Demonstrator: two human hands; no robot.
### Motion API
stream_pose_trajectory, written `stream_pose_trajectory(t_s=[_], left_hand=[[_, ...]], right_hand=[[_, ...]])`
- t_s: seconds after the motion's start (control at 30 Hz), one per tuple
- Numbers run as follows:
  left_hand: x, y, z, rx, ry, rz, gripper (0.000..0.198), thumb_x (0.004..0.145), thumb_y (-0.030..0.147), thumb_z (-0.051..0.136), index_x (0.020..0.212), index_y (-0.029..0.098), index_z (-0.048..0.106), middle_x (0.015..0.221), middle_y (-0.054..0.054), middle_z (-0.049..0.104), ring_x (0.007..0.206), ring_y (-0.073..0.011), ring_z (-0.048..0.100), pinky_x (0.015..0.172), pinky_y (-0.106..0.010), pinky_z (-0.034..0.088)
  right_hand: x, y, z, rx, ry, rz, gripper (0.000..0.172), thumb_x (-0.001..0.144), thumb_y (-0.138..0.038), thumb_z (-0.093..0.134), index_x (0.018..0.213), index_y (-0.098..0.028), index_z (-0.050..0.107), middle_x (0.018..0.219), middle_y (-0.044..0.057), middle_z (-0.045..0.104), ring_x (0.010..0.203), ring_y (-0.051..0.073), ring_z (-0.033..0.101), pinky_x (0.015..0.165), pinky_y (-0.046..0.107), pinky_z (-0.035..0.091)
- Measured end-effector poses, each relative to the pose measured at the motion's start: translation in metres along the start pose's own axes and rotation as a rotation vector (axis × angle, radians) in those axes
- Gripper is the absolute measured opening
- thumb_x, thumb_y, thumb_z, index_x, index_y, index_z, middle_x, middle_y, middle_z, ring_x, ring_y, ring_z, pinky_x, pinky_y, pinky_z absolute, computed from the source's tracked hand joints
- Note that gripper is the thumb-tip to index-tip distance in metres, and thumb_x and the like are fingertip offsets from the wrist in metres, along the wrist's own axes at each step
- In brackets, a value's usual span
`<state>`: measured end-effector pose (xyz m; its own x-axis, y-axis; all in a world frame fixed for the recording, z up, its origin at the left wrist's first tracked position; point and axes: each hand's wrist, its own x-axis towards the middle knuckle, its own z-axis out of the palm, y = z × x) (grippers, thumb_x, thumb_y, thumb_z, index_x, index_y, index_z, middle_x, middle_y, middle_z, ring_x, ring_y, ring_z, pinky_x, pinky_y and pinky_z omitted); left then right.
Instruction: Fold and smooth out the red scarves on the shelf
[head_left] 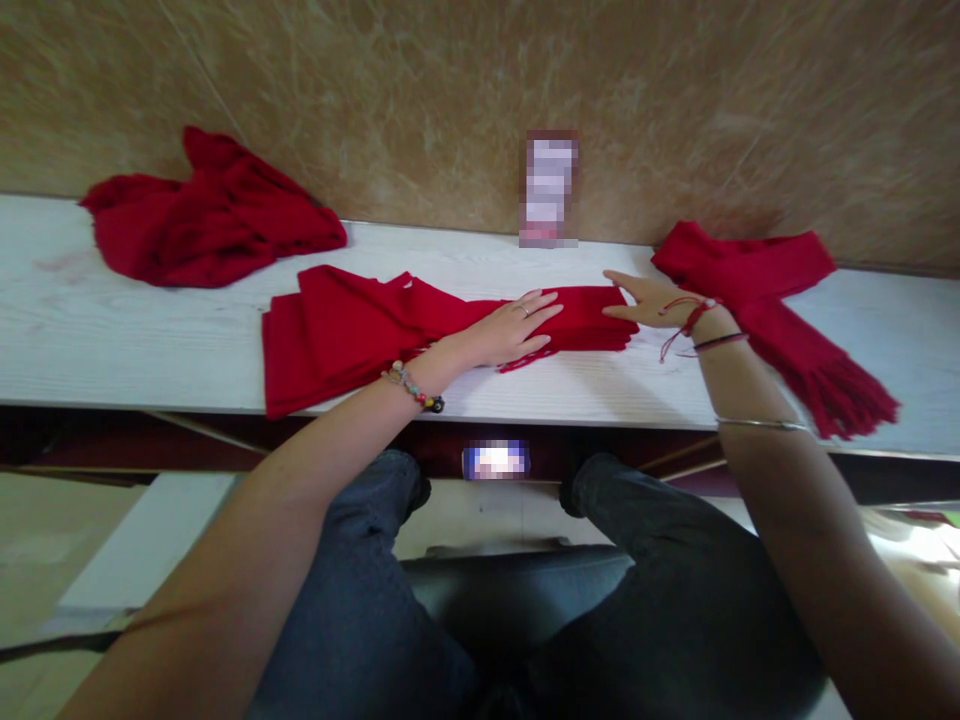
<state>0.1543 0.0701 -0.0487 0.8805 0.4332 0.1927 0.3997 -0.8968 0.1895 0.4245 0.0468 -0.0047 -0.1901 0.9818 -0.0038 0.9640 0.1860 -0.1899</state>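
Observation:
A red scarf point(345, 340) lies on the white bench top, folded in layers, wide at its left end and narrow at its right. My left hand point(517, 328) rests flat on the middle of it with fingers spread. At the scarf's narrow right end is my right hand point(652, 300), thumb and fingers apart, fingertips at the folded edge. To the right of that hand another red scarf point(772, 310) lies crossed over itself, its fringe pointing toward the front edge.
A crumpled heap of red cloth point(217, 215) sits at the back left against the brown marbled wall point(420, 110). A blurred-out upright item point(549, 190) stands by the wall. The white bench top point(600, 390) ends just before my knees; a second blurred item point(495, 460) shows below it.

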Motion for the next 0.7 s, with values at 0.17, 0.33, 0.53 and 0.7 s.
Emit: stream_pose_trajectory(t_s=[0.17, 0.33, 0.53, 0.7], left_hand=[[0.0, 0.001, -0.001, 0.003, -0.002, -0.004, 0.053, 0.095, 0.036, 0.031, 0.143, 0.016, 0.024, 0.154, -0.011, 0.017, 0.142, -0.0201, 0.011, 0.114, -0.037, 0.016], [0.001, -0.001, 0.002, 0.01, 0.02, 0.002, 0.052, 0.095, 0.037, 0.032, 0.143, 0.019, 0.024, 0.154, -0.009, 0.019, 0.142, -0.0201, 0.012, 0.114, -0.037, 0.018], [0.001, 0.004, 0.0, 0.027, 0.013, -0.015, 0.052, 0.095, 0.036, 0.034, 0.143, 0.018, 0.025, 0.154, -0.01, 0.019, 0.142, -0.0201, 0.013, 0.114, -0.035, 0.018], [0.0, 0.006, -0.002, 0.037, -0.001, -0.031, 0.052, 0.095, 0.036, 0.034, 0.142, 0.016, 0.026, 0.153, -0.011, 0.02, 0.142, -0.0205, 0.013, 0.114, -0.035, 0.017]], right_hand=[[0.0, -0.004, -0.001, 0.296, -0.12, 0.253, 0.08, 0.081, -0.033, 0.061, 0.146, -0.01, 0.022, 0.106, 0.015, 0.067, 0.091, 0.027, 0.065, 0.079, 0.045, 0.054], [-0.003, 0.002, 0.002, 0.499, -0.08, 0.304, 0.074, 0.081, -0.02, 0.061, 0.145, -0.015, 0.025, 0.086, 0.008, 0.07, 0.073, 0.019, 0.066, 0.068, 0.036, 0.056], [-0.005, -0.006, -0.005, 0.443, -0.073, 0.329, 0.065, 0.08, -0.014, 0.058, 0.141, -0.015, 0.034, 0.089, 0.008, 0.07, 0.08, 0.02, 0.066, 0.071, 0.035, 0.057], [-0.002, -0.025, -0.01, 0.137, 0.065, 0.205, 0.064, 0.084, -0.021, 0.054, 0.142, -0.007, 0.032, 0.125, 0.02, 0.056, 0.109, 0.028, 0.058, 0.091, 0.041, 0.049]])
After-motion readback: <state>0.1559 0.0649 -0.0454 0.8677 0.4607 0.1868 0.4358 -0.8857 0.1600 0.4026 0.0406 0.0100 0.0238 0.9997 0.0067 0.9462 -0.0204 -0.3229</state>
